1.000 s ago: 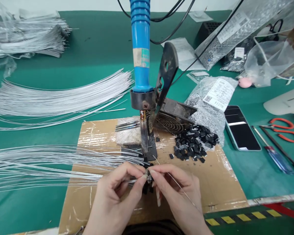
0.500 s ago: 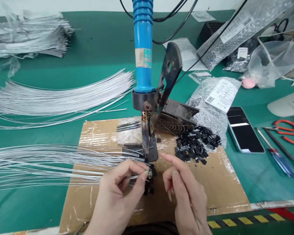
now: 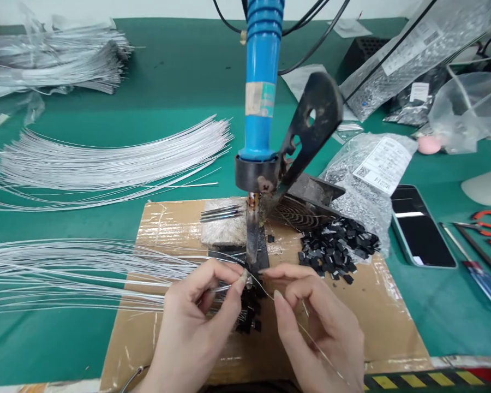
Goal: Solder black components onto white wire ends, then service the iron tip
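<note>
My left hand [image 3: 202, 316] pinches the end of a thin silver wire [image 3: 85, 267] with a small black part at its tip, just below the soldering iron's tip [image 3: 252, 240]. My right hand [image 3: 317, 322] holds a fine strand of solder wire [image 3: 311, 341] between thumb and finger, its end pointing at the same spot. The blue-handled soldering iron [image 3: 262, 93] stands upright in a dark metal stand [image 3: 306, 136]. Both hands work over a taped cardboard sheet [image 3: 376, 311]. A few small black parts [image 3: 247, 316] lie under my left fingers.
A heap of small black parts [image 3: 337, 248] lies right of the iron. Bundles of silver wires [image 3: 106, 161] fan across the green table at left. A phone [image 3: 423, 226], screwdriver [image 3: 480, 278], red-handled pliers [image 3: 489, 224] and plastic bags [image 3: 376, 164] sit at right.
My right hand had let go and drawn back from the joint; now it is back at the iron's tip with the solder strand. The left hand has kept its pinch.
</note>
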### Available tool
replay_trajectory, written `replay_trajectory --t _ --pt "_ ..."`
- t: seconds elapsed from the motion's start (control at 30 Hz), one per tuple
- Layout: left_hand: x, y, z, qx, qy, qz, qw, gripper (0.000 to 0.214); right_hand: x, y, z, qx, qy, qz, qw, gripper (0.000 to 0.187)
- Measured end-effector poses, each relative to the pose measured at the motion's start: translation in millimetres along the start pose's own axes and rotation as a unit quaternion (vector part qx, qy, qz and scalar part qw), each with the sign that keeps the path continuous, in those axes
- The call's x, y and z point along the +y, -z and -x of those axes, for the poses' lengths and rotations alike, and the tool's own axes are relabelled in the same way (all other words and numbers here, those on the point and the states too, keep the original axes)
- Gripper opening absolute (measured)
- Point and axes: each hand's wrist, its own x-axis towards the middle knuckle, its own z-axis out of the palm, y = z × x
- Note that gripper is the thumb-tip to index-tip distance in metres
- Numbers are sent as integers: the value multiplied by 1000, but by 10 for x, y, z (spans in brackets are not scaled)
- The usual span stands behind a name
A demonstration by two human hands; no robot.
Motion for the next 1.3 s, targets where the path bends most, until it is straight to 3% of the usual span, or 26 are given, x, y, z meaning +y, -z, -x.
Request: replay_trajectory --t 0.27,0.53,1.3 --pt "-134 42 -79 -17 -61 -8 998 13 -58 -50 0 -18 -70 -38 997 24" --pt "8 27 -152 -26 -81 -30 996 13 -68 -45 -70 -17 -63 -44 997 24" --pt "63 34 -149 -20 -83 -26 996 13 -77 -47 -61 -7 -76 -76 994 24"
